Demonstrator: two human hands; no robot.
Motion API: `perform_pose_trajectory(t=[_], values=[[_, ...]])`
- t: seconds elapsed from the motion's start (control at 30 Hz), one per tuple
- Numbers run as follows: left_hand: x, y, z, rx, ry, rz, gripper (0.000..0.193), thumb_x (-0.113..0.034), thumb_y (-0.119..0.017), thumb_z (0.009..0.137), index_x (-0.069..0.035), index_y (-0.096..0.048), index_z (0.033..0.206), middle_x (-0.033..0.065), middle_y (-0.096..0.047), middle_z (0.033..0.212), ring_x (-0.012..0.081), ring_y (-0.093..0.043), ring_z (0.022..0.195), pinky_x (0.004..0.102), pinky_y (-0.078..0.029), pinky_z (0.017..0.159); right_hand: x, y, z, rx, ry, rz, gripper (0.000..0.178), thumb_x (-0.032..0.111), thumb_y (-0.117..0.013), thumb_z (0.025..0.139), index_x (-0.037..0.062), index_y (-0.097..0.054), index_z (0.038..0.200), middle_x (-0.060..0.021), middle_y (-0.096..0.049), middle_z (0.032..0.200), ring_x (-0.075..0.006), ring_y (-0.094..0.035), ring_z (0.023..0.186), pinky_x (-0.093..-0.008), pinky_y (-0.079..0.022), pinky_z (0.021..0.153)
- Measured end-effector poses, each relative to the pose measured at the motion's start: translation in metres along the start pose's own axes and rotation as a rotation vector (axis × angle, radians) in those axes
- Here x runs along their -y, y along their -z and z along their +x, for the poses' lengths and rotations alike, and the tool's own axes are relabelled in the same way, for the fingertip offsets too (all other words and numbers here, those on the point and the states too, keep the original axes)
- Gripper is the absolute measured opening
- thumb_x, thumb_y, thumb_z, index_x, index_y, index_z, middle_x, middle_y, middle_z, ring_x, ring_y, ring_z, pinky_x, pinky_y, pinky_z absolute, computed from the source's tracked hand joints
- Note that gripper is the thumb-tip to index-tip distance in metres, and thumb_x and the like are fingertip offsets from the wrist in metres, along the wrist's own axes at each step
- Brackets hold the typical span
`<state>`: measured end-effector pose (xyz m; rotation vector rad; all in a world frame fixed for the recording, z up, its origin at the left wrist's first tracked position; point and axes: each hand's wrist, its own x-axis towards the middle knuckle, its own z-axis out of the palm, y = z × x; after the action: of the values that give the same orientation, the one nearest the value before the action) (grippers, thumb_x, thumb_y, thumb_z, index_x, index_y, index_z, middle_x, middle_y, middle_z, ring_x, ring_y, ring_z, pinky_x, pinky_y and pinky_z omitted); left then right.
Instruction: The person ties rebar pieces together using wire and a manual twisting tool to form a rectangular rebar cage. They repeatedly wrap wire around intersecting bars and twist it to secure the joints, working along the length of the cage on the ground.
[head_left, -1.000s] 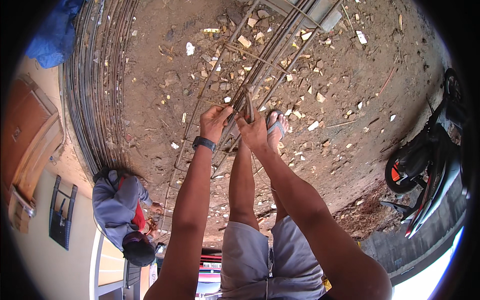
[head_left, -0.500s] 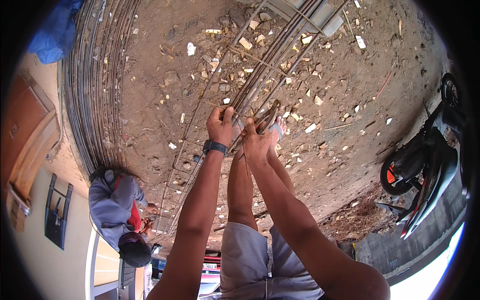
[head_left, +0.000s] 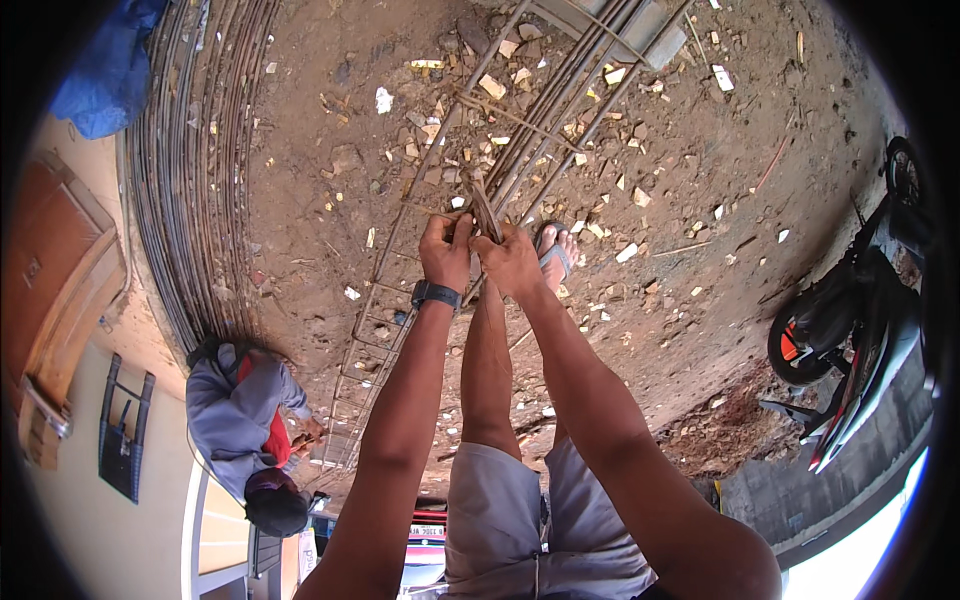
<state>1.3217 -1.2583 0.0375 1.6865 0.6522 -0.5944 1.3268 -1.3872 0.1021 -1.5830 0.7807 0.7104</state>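
Note:
A rusty steel reinforcement cage [head_left: 548, 110] runs diagonally over the ground beneath my hands, with long bars and cross ties. My left hand [head_left: 445, 258], a dark watch on its wrist, is closed in a pinch at the cage; what lies between its fingertips is hidden. Right beside it, my right hand [head_left: 512, 264] grips a rusty tool that looks like pincers [head_left: 484, 212]. The tool's narrow end points away from me, close to the left fingertips and the bars. My sandalled foot [head_left: 556, 252] stands to the right of the cage.
Long steel bars [head_left: 190, 200] lie stacked at the left. A co-worker [head_left: 235, 420] crouches at the cage's near left end. Broken tile pieces [head_left: 492, 87] litter the dirt. A motorcycle [head_left: 850, 330] stands at the right, and a blue tarp [head_left: 105, 80] sits far left.
The pincers have swung from pointing right to pointing away from me, nearer the left fingertips. My right hand has turned with them; my left hand stays nearly in place.

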Motion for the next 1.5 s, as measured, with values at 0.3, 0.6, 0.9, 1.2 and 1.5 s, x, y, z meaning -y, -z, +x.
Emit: perform_pose_trajectory(t=[0.3, 0.6, 0.9, 1.2, 1.5], values=[[-0.004, 0.01, 0.001, 0.152, 0.052, -0.177, 0.015, -0.01, -0.07, 0.096, 0.001, -0.061, 0.096, 0.0073, -0.07, 0.089, 0.0086, -0.062, 0.08, 0.0266, -0.051, 0.07, -0.006, 0.016, 0.03, 0.323, -0.315, 0.391, 0.015, 0.016, -0.073, 0.079, 0.0054, -0.062, 0.078, -0.0024, -0.054, 0.061, -0.0129, -0.052, 0.052, -0.0301, -0.044, 0.048], [-0.016, 0.014, 0.014, 0.206, 0.322, -0.362, 0.019, -0.008, -0.069, 0.094, 0.002, -0.06, 0.107, 0.0078, -0.07, 0.098, 0.0102, -0.064, 0.081, 0.0255, -0.051, 0.071, -0.001, 0.016, 0.04, 0.371, -0.356, 0.34, 0.017, 0.018, -0.073, 0.085, 0.0049, -0.063, 0.087, -0.0011, -0.055, 0.065, -0.0105, -0.051, 0.054, -0.0274, -0.04, 0.047], [0.013, -0.002, 0.023, 0.082, 0.196, -0.047, 0.019, -0.015, -0.072, 0.088, 0.004, -0.071, 0.092, 0.011, -0.073, 0.08, 0.017, -0.067, 0.067, 0.0318, -0.053, 0.062, -0.005, -0.012, 0.003, -0.178, -0.086, 0.243, 0.031, 0.025, -0.063, 0.087, 0.0018, -0.072, 0.106, -0.0113, -0.065, 0.073, -0.0226, -0.062, 0.068, -0.0367, -0.05, 0.066], [-0.008, -0.004, 0.035, 0.237, 0.339, -0.287, 0.022, -0.017, -0.078, 0.085, 0.003, -0.074, 0.092, 0.0097, -0.074, 0.081, 0.0173, -0.067, 0.069, 0.0343, -0.052, 0.061, 0.064, 0.027, 0.084, 0.582, -0.167, -0.418, 0.022, 0.021, -0.067, 0.083, -0.0006, -0.069, 0.082, -0.0144, -0.07, 0.074, -0.0243, -0.066, 0.062, -0.038, -0.052, 0.057], [-0.039, 0.019, 0.023, 0.202, 0.423, -0.414, 0.022, -0.007, -0.082, 0.081, 0.0, -0.066, 0.095, 0.0077, -0.072, 0.088, 0.0138, -0.065, 0.077, 0.0269, -0.05, 0.069, 0.027, 0.021, 0.043, 0.349, 0.012, -0.246, 0.028, 0.023, -0.064, 0.082, -0.0001, -0.073, 0.096, -0.0132, -0.064, 0.072, -0.0214, -0.06, 0.062, -0.0363, -0.049, 0.061]])
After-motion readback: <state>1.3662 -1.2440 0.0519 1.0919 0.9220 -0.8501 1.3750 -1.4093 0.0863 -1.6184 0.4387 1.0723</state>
